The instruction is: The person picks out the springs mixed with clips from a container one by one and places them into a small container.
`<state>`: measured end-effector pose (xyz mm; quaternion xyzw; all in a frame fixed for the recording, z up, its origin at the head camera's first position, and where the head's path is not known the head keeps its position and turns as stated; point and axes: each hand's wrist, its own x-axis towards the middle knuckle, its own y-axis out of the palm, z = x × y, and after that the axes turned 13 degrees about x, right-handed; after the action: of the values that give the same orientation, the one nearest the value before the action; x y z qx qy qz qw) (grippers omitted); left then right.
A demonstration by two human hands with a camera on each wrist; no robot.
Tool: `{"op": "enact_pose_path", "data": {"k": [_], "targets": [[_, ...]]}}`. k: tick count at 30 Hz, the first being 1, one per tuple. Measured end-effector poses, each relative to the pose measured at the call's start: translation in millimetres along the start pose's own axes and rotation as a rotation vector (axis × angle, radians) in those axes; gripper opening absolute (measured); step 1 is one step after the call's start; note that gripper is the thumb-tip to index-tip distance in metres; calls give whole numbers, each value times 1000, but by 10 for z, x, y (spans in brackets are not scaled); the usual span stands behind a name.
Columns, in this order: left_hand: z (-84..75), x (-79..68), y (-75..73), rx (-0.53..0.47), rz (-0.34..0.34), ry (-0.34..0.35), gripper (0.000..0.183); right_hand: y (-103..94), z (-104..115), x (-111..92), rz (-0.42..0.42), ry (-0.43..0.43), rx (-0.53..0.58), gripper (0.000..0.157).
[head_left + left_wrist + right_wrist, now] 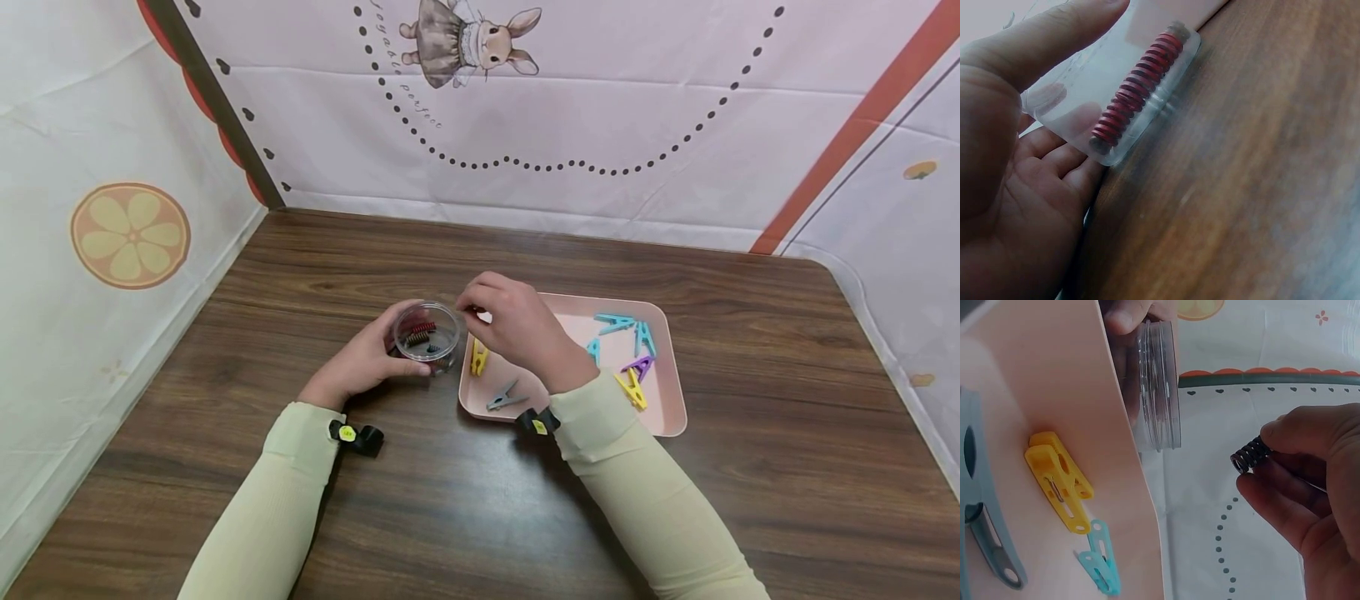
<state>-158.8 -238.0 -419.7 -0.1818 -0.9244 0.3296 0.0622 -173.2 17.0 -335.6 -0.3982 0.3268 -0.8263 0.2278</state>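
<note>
My left hand [366,360] grips a clear round jar [450,362] from its left side, thumb across the near wall. Through the jar's open top show a red coil spring [424,327], a brownish one [417,339] and a small bluish one [433,348]. The left wrist view has red coils [1138,84] lying along the jar's bottom. Just right of the jar's rim, my right hand [517,321] is raised over the tray's left end. Between its thumb and fingers it pinches a short dark coil spring [1250,455], seen plainly in the right wrist view.
A pink tray [670,404] lies right of the jar, partly under my right forearm. In it are a grey clothespin [506,397], yellow ones [632,389], a purple one [640,367] and several blue ones [615,323]. Printed cloth [585,125] stands behind the wooden table [450,517].
</note>
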Motion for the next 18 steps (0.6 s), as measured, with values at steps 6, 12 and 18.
{"op": "enact_pose_path", "data": {"k": [6,12,18], "targets": [[6,6,2,3,4,1,91,24,8,3,-21,-33,-3,7],[1,0,2,3,5,-12,92,45,27,4,-28,-56,-15,6],[-13,-5,-7,12,7,-10,93,57,58,3,-25,-63,-15,6]]}}
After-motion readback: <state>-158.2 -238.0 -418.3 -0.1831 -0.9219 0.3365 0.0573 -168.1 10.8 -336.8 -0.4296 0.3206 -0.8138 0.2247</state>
